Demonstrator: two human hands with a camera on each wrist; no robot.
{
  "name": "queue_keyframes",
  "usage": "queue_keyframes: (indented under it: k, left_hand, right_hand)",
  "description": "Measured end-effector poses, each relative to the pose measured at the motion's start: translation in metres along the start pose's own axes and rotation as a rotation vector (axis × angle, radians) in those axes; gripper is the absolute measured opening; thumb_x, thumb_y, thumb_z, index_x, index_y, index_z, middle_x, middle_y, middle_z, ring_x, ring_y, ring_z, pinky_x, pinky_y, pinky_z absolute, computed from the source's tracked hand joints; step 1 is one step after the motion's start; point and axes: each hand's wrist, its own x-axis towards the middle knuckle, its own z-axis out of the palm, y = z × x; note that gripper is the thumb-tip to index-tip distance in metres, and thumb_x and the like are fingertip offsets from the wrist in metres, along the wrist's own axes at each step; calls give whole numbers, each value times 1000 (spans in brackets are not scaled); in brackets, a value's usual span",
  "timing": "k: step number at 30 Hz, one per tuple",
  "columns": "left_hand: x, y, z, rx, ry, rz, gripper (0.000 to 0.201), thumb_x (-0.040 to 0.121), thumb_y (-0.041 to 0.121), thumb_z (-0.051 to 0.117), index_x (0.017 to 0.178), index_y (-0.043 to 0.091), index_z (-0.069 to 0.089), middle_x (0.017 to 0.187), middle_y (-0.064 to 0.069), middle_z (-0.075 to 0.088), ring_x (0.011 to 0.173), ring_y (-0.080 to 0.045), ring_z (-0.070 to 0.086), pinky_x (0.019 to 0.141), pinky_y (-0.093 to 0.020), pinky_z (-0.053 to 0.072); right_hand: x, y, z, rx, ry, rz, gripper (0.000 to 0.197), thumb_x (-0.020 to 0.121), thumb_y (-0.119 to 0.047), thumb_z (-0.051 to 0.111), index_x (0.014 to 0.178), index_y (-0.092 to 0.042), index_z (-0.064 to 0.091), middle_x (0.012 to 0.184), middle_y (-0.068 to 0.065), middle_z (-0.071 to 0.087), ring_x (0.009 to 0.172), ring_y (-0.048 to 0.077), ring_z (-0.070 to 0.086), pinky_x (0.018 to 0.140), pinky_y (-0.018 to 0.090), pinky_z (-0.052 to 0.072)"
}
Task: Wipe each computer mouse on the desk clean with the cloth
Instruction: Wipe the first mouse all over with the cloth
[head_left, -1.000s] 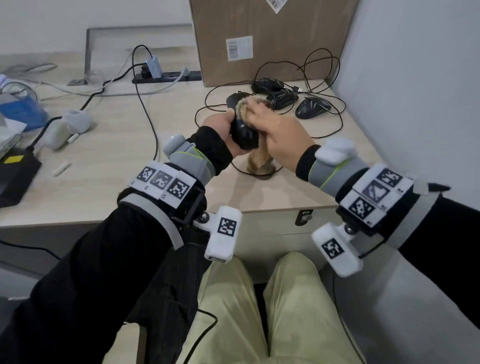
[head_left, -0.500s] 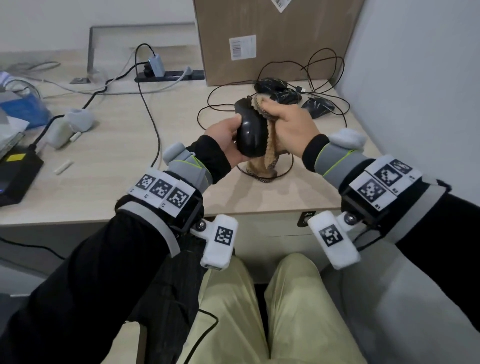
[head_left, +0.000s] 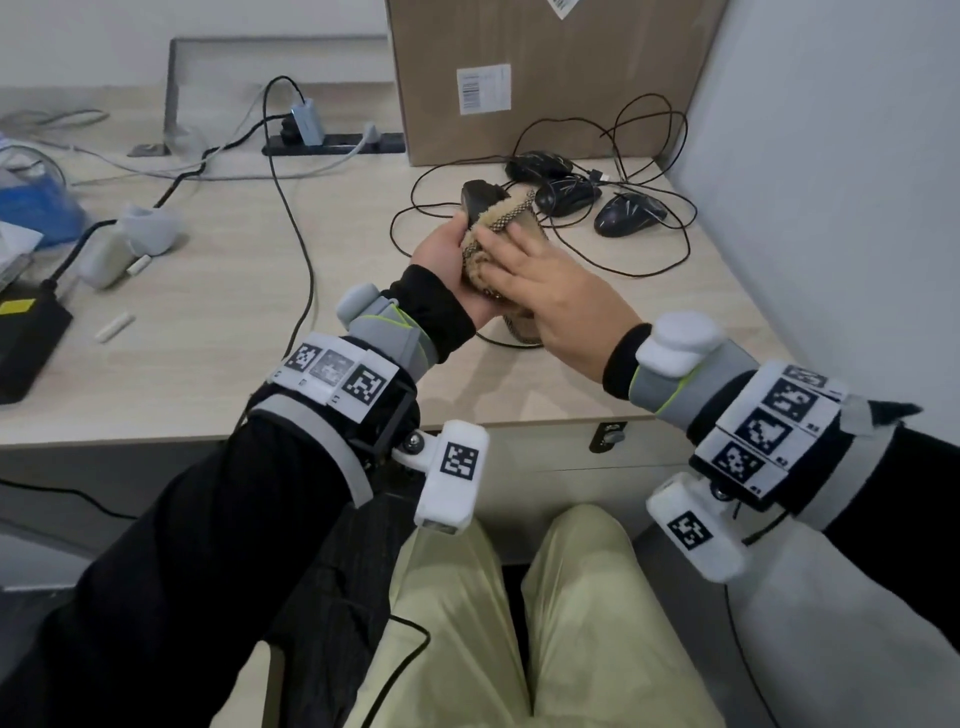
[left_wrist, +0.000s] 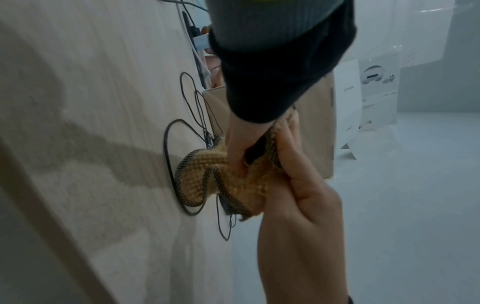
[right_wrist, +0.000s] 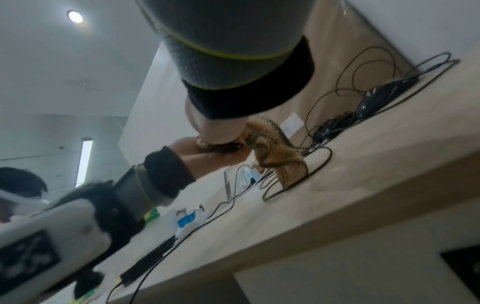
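Note:
My left hand (head_left: 444, 248) grips a black wired mouse (head_left: 479, 198) from below and holds it above the desk (head_left: 218, 312). A tan cloth (head_left: 511, 208) with a dark checked edge covers most of the mouse, and its tail hangs down to the desk. My right hand (head_left: 524, 262) lies over the cloth, fingers wrapped across the mouse's back. In the left wrist view the bunched cloth (left_wrist: 205, 176) sits between both hands, with only a sliver of mouse (left_wrist: 255, 152) showing. Three more black mice (head_left: 540, 165) (head_left: 567, 195) (head_left: 628, 213) lie at the back right among tangled cables.
A large cardboard box (head_left: 545, 78) stands behind the mice. The grey wall (head_left: 831, 156) bounds the desk on the right. A power strip (head_left: 332, 143) with plugs and cables sits at the back. Further left lie white adapters (head_left: 130, 244) and a black device (head_left: 26, 338).
The right hand has slid from the side of the upright mouse onto its top, spreading over the cloth. The left hand has tilted the mouse flatter.

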Motion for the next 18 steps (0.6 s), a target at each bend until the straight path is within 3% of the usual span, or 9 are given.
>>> queue_keyframes:
  k: [2, 5, 8, 10, 12, 16, 18]
  left_hand:
    - [-3, -7, 0, 61, -12, -43, 39, 100, 42, 26, 99, 18, 57, 99, -4, 60, 91, -21, 57, 82, -37, 46]
    - [-4, -17, -2, 82, 24, -92, 29, 98, 41, 35, 118, 27, 51, 100, -7, 60, 87, -23, 57, 75, -36, 53]
    - [-3, -16, -2, 60, 65, -67, 25, 98, 39, 36, 111, 26, 52, 94, -7, 61, 83, -23, 58, 67, -31, 53]
    - [-3, -13, -4, 43, 91, -71, 29, 98, 39, 35, 98, 20, 57, 92, -6, 60, 82, -21, 57, 69, -30, 48]
    - [-4, -14, -7, 60, 85, -89, 29, 98, 37, 36, 96, 17, 57, 92, -6, 61, 83, -21, 58, 74, -33, 48]
    - [-13, -21, -1, 149, 0, -131, 27, 100, 35, 37, 97, 16, 56, 92, -8, 63, 84, -22, 60, 66, -32, 56]
    - [-12, -19, 4, 175, 21, -100, 27, 100, 36, 36, 96, 17, 56, 92, -8, 61, 82, -21, 58, 65, -29, 53]
  right_hand:
    - [7, 11, -9, 76, 14, 187, 57, 80, 6, 31, 134, -4, 46, 146, 17, 37, 136, 36, 34, 111, 37, 26]
    - [19, 34, -26, 260, 50, 467, 56, 83, 10, 33, 136, -6, 44, 146, 13, 38, 138, 22, 35, 110, 13, 15]
    - [14, 23, -28, 283, 14, 405, 60, 80, 12, 31, 135, -6, 44, 147, 13, 36, 138, 21, 33, 110, 13, 14]
    - [2, 7, -19, 220, -33, 263, 64, 75, 8, 32, 136, -7, 44, 148, 13, 34, 138, 24, 31, 111, 18, 14]
    - [-3, 6, -15, 178, -42, 215, 64, 75, 4, 30, 136, -9, 44, 148, 11, 35, 138, 24, 32, 112, 21, 17]
    - [12, 38, -30, 278, 47, 521, 58, 81, 10, 32, 134, -8, 47, 142, 11, 45, 135, 18, 38, 105, 8, 15]
    - [13, 41, -31, 306, 67, 517, 59, 80, 12, 32, 135, -5, 46, 142, 13, 44, 136, 18, 37, 106, 7, 15]
